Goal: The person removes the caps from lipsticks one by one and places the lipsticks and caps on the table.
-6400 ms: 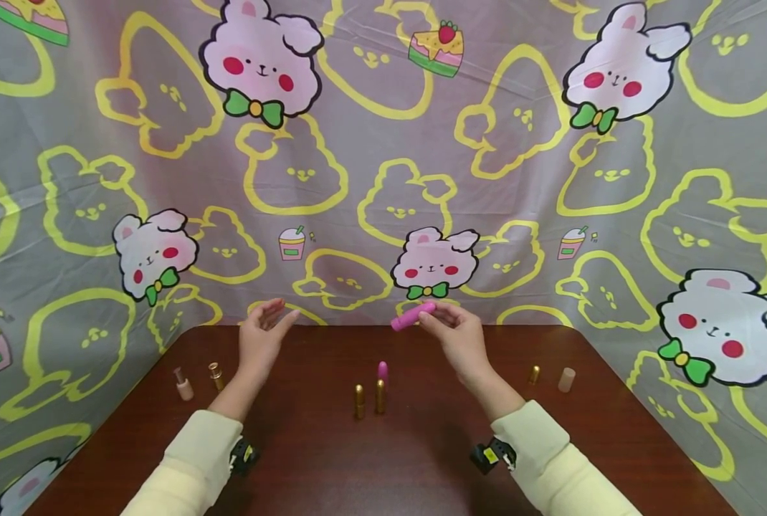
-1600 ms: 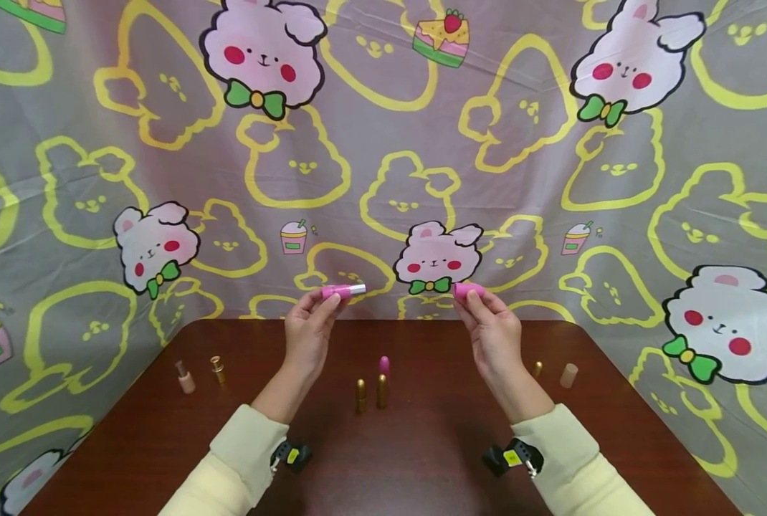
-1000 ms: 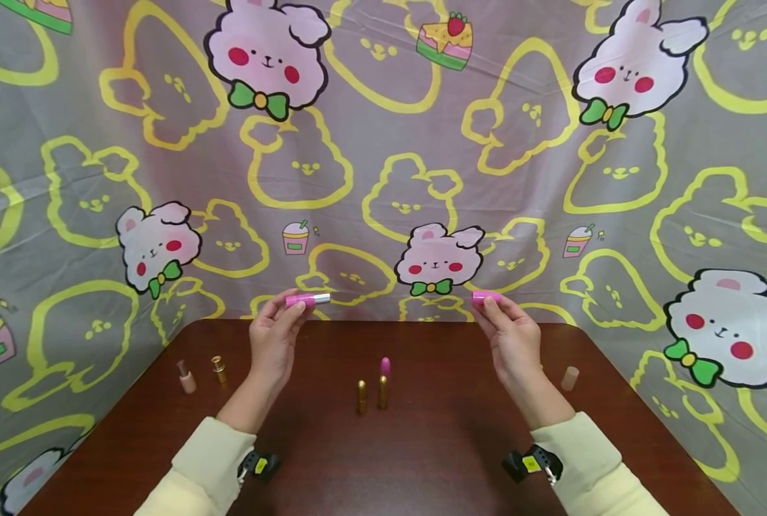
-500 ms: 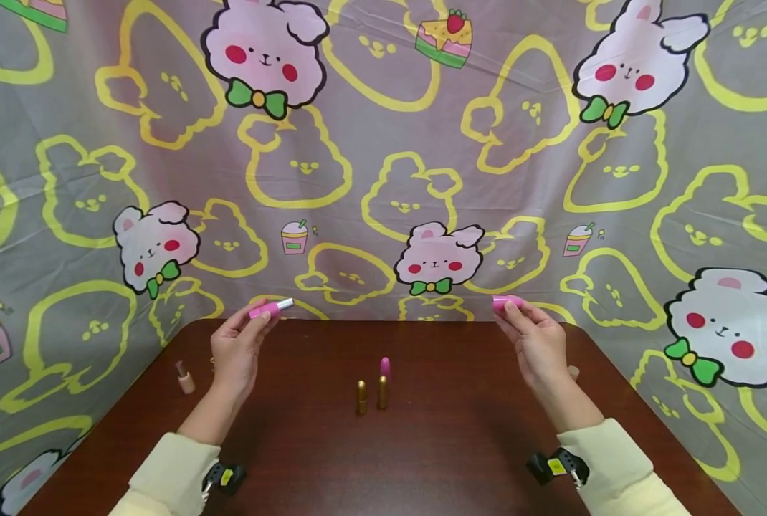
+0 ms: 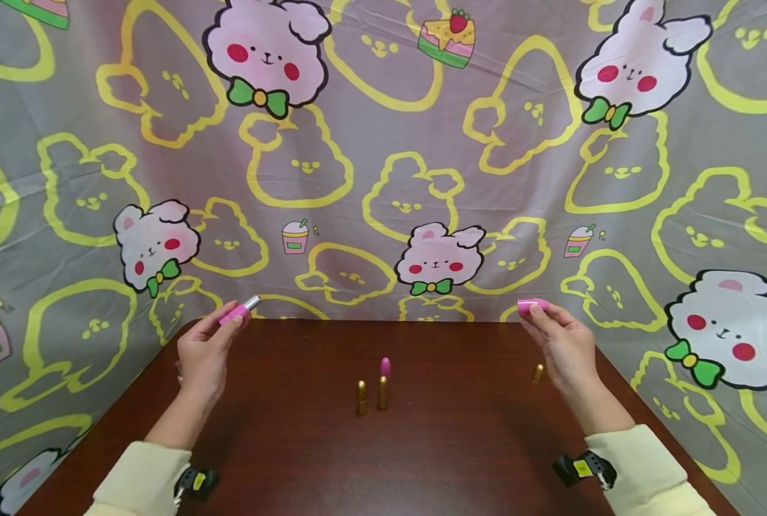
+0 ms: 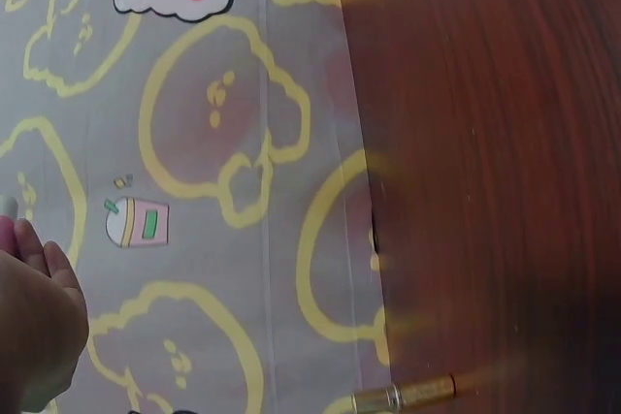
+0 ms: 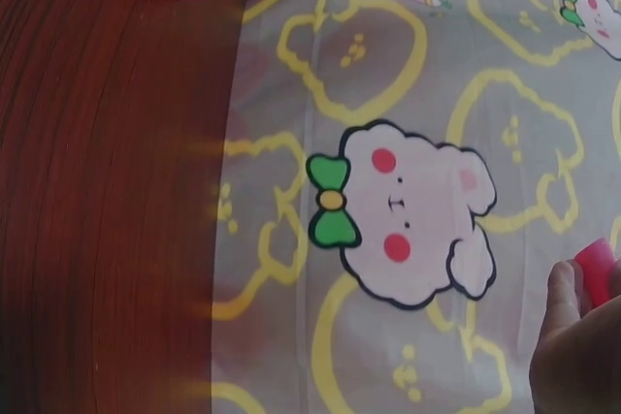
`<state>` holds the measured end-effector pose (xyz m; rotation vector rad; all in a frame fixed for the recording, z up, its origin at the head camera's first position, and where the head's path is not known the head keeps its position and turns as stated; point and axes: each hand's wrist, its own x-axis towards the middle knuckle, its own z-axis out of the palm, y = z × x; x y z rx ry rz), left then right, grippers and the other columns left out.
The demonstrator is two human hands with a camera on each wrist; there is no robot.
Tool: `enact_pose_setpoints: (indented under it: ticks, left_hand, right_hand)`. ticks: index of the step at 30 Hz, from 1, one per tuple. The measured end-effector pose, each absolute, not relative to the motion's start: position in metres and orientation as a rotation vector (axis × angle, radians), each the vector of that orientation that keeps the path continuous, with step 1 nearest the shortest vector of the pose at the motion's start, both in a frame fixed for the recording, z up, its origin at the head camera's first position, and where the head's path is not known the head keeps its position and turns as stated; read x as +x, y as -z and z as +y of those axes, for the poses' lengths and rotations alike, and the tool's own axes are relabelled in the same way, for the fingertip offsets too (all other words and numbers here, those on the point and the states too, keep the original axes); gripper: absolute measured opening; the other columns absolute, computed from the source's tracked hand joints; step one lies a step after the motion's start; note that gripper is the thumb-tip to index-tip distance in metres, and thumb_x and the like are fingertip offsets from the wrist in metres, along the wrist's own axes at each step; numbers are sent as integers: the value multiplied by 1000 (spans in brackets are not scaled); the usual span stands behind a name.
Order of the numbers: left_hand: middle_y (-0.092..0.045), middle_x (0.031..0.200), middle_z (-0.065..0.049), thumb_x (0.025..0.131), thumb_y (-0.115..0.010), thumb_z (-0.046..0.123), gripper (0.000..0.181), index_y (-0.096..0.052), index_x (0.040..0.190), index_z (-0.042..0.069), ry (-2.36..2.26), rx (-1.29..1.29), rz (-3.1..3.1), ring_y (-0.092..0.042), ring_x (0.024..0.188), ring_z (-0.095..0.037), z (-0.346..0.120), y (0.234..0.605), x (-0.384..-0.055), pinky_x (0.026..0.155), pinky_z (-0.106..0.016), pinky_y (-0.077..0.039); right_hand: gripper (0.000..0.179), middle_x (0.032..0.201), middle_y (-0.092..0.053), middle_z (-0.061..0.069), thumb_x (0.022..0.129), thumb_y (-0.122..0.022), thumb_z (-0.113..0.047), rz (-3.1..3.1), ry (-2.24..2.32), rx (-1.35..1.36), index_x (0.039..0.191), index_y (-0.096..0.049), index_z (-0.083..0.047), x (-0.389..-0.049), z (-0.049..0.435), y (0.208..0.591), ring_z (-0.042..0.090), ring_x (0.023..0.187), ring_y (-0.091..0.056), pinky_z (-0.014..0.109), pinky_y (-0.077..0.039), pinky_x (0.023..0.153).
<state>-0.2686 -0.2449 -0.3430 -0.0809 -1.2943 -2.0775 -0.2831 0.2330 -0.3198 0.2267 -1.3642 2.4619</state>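
Note:
In the head view my left hand (image 5: 203,358) pinches the pink lipstick tube (image 5: 231,314), its silver inner collar tilted up to the right. Across from it my right hand (image 5: 567,351) holds the pink lipstick cap (image 5: 532,306) between thumb and fingers. Tube and cap are wide apart, both raised above the table. At the edges of the wrist views, part of the left hand (image 6: 41,327) and of the right hand (image 7: 582,351) shows.
Two gold lipsticks, one left (image 5: 361,397) and one right (image 5: 383,393), stand mid-table (image 5: 390,466). A closed pink lipstick (image 5: 386,367) stands just behind. A small gold cap (image 5: 537,373) is near my right hand. A patterned cloth (image 5: 358,179) hangs behind the table.
Earliest, my right hand held the whole pink lipstick and my left was empty. The cap is now off, and my hands have spread apart, hiding the left-side bottles and the right-side beige cap.

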Motion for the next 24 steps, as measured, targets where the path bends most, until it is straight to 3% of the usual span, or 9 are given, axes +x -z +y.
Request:
enact_pose_setpoints:
  ticks: [9,20,21,24]
  left_hand:
    - [-72,90,6,83,-74,0,40,-64,122,-6,1928,112,-1477,-69,82,-5,-269,346,-265,75,-14,-51]
    - [-69,90,6,80,-75,-4,40,-68,119,-1,1921,272,-1384,-66,83,-5,-295,349,-264,73,-12,-50]
    - [-69,90,6,80,-76,-3,40,-68,119,0,1919,299,-1390,-65,83,-5,-297,349,-263,72,-11,-50]
    - [-69,87,9,80,-79,5,40,-70,119,6,1905,379,-1427,-61,76,-4,-304,350,-261,49,-12,-47]
  right_hand:
    - [12,90,-74,3,85,-72,-5,-1492,-2363,147,97,-74,-3,-280,256,323,14,85,-71,26,-53,78]
    - [8,83,-73,-4,84,-74,-9,-1637,-2222,-35,91,-72,-9,-283,284,324,9,76,-71,22,-54,69]
    - [8,83,-73,-5,84,-75,-10,-1660,-2202,-44,92,-72,-10,-283,288,325,8,75,-71,21,-54,68]
    - [9,82,-72,-6,85,-74,-11,-1711,-2158,-64,93,-71,-11,-283,297,327,6,75,-70,19,-54,67]
